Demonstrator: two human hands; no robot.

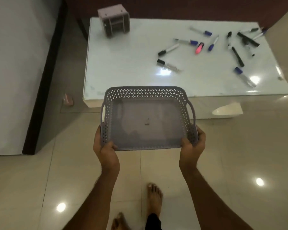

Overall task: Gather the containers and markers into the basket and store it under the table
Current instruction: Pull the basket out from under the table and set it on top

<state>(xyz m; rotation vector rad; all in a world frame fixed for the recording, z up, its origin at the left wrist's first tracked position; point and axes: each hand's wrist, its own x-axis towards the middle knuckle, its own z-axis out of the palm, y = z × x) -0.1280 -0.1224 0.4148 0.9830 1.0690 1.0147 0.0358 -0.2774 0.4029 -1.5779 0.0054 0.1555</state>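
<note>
Two-handed grip on basket (147, 95), bare inside

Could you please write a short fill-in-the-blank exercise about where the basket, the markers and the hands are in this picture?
1. The left hand and right hand both grip the near corners of the ____.
2. The markers lie scattered on the white ____.
3. The inside of the basket holds ____ markers.
4. The one pink marker lies among markers capped in black or ____.

Missing words: basket; table; no; blue
</note>
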